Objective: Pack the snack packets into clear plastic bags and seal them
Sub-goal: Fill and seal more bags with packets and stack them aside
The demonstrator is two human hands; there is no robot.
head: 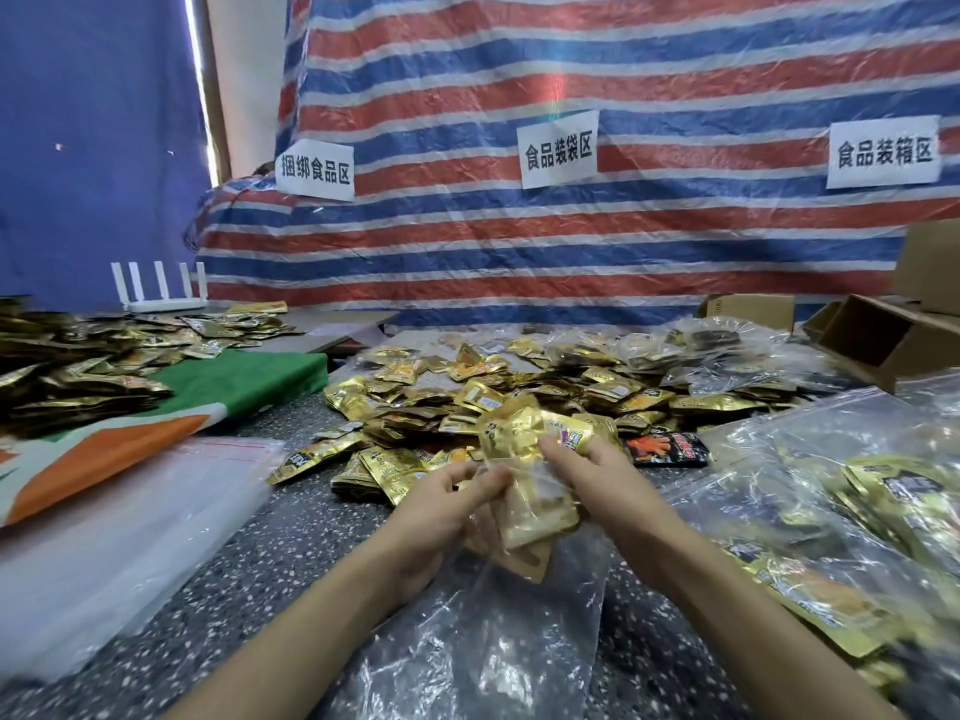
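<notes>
Between my two hands, a gold packet is going into the clear bag: left grip pinches the bag mouth, right grip clutches more packets. Just beyond my grip, the loose pile covers the desk.

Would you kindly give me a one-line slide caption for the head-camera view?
Left hand and right hand feed gold snack packets into a clear plastic bag beside the loose pile.

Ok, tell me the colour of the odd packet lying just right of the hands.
Black with red-orange print, unlike the gold packets around it: the odd packet, head view.
</notes>
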